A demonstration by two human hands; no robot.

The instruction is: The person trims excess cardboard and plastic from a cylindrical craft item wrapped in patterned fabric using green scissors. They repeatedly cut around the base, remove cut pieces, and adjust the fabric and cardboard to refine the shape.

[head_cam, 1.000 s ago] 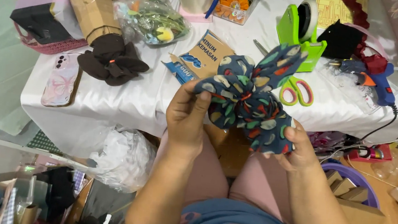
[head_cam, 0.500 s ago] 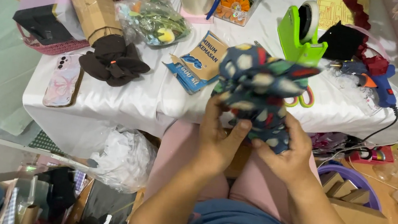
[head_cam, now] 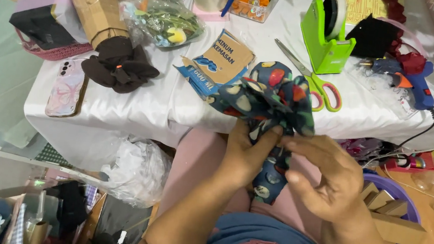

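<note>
A dark blue patterned cloth (head_cam: 267, 98) with coloured spots is bunched into a ruffled bundle over my lap, just in front of the table edge. My left hand (head_cam: 246, 156) grips its gathered middle from below, thumb up against the folds. My right hand (head_cam: 323, 176) is beside it on the right, fingers spread and fingertips touching the bundle's pinched waist. A tail of the cloth (head_cam: 267, 180) hangs down between my hands.
The white-covered table (head_cam: 135, 112) holds a green tape dispenser (head_cam: 329, 39), scissors with green and red handles (head_cam: 320, 90), a blue glue gun (head_cam: 407, 79), a brown cloth bow (head_cam: 119, 66), a phone (head_cam: 67, 87) and a cardboard packet (head_cam: 219, 61). A purple tub (head_cam: 393, 215) stands at the floor right.
The cloth was spread wide like a bow between both hands; it has since been gathered into a tight bunch. My right hand has loosened and opened beside it.
</note>
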